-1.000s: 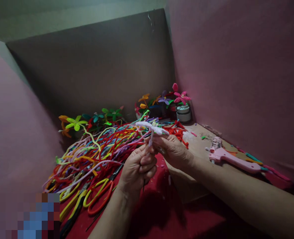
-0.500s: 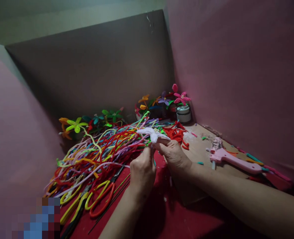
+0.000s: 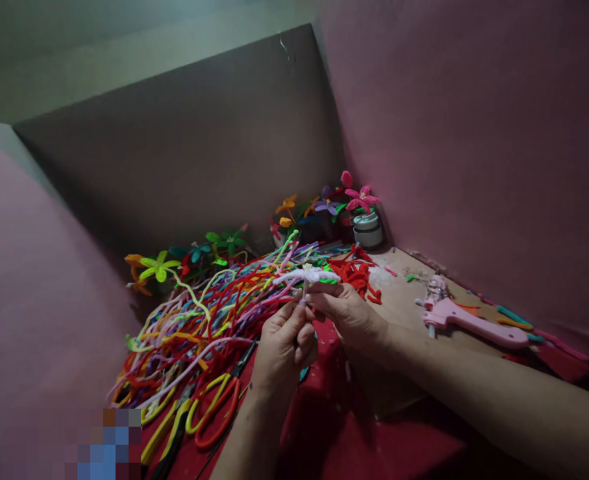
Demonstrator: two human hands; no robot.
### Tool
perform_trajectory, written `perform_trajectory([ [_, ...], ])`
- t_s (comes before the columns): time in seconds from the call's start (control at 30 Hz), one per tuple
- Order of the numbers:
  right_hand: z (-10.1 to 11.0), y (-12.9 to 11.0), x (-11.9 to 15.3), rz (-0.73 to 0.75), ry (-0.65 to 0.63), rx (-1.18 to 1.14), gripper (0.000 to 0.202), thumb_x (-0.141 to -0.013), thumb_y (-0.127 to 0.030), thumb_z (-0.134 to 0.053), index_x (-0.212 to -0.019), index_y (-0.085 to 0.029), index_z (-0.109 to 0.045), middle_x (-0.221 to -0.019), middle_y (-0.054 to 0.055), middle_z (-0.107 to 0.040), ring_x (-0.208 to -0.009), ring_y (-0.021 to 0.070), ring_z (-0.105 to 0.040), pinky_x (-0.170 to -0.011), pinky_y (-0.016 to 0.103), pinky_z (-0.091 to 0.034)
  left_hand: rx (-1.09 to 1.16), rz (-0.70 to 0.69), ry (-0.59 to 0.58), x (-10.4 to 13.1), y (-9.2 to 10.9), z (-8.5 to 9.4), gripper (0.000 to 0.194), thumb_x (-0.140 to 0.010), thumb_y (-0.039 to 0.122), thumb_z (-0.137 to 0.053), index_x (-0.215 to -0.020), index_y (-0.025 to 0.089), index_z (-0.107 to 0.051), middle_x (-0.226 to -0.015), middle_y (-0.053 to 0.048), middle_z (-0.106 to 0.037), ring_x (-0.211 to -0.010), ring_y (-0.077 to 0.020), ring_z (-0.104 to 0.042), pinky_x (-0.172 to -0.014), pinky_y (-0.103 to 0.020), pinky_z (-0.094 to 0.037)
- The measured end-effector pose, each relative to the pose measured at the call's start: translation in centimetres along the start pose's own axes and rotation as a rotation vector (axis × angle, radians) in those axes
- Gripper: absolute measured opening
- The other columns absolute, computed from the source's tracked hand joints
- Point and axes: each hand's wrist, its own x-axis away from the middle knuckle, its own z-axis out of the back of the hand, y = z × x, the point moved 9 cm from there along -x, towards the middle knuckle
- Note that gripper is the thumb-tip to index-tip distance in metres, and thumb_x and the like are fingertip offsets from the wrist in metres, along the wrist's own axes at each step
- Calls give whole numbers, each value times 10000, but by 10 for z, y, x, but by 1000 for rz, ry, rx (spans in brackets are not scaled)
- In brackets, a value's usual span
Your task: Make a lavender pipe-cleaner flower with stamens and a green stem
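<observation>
A white pipe-cleaner flower [image 3: 307, 274] with a pale yellow centre is held up in front of me, its petals spread almost level. My left hand [image 3: 287, 337] pinches the short stem under the petals between thumb and forefinger, the other fingers curled. From the right, my right hand [image 3: 352, 313] is closed at the same stem, thumb and forefinger just below the petals. The two hands' fingertips nearly meet. Behind and left of the flower lies a big heap of coloured pipe cleaners [image 3: 194, 320].
Scissors [image 3: 224, 400] and yellow-black pliers [image 3: 172, 433] lie at the left on red cloth. A pink glue gun [image 3: 474, 323] rests on the board at right. Red pipe-cleaner pieces [image 3: 357, 273] lie behind my right hand. Finished flowers [image 3: 362, 199] stand along the back wall.
My left hand has turned, so its thumb and curled fingers now show at the stem. The flower has tipped more level and sits slightly lower. The view has shifted a little.
</observation>
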Motion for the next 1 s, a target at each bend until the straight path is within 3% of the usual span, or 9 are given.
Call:
perform_trajectory([
  [0.1,-9,4,1,-72,-93,-86,217,-761,-314,-601,-655,-126,-613,-617,-2,-550,-569,79,-440,-554,225,-306,181,46,-83,1,-6,-5,162,-817,268,-526,-717,142,-549,-400,109,-290,-294,-9,-83,-262,-119,-212],
  [0.23,-14,10,4,-148,-145,-212,214,-731,-332,-618,-789,-127,-644,-631,2,-583,-572,82,-478,-574,223,-324,375,142,-154,5,-16,-11,123,-809,199,-535,-712,125,-554,-427,116,-257,-319,-5,-2,-248,-104,-204],
  [0.4,-11,15,3,-149,-126,-229,198,-717,-303,-631,-791,-120,-651,-652,17,-601,-614,103,-514,-591,229,-347,398,177,-146,6,-18,-12,105,-816,182,-523,-733,126,-551,-433,118,-233,-325,-7,14,-255,-100,-207],
  [0.57,2,17,-1,-134,1,-109,207,-718,-312,-626,-738,-111,-670,-574,-11,-528,-530,78,-416,-533,220,-306,122,147,-45,0,-19,-3,223,-839,347,-488,-748,149,-539,-416,110,-268,-302,-13,-73,-269,-120,-197],
  [0.7,9,7,-2,-58,89,-64,217,-647,-332,-689,-698,-121,-686,-628,-3,-553,-607,99,-451,-612,238,-360,-257,16,135,0,-8,9,307,-771,454,-547,-689,159,-523,-424,81,-371,-317,-35,-252,-320,-148,-224],
  [0.9,10,-2,1,69,137,12,201,-676,-347,-679,-731,-153,-682,-772,14,-579,-765,133,-491,-725,264,-391,-705,-324,308,15,26,11,129,-753,307,-608,-721,182,-593,-524,47,-462,-456,-72,-390,-468,-176,-310],
  [1.0,7,-6,3,107,127,41,179,-667,-333,-693,-712,-161,-672,-767,3,-572,-757,129,-494,-714,254,-397,-705,-380,302,17,31,14,126,-760,268,-598,-669,183,-595,-491,43,-456,-435,-74,-377,-465,-188,-291],
])
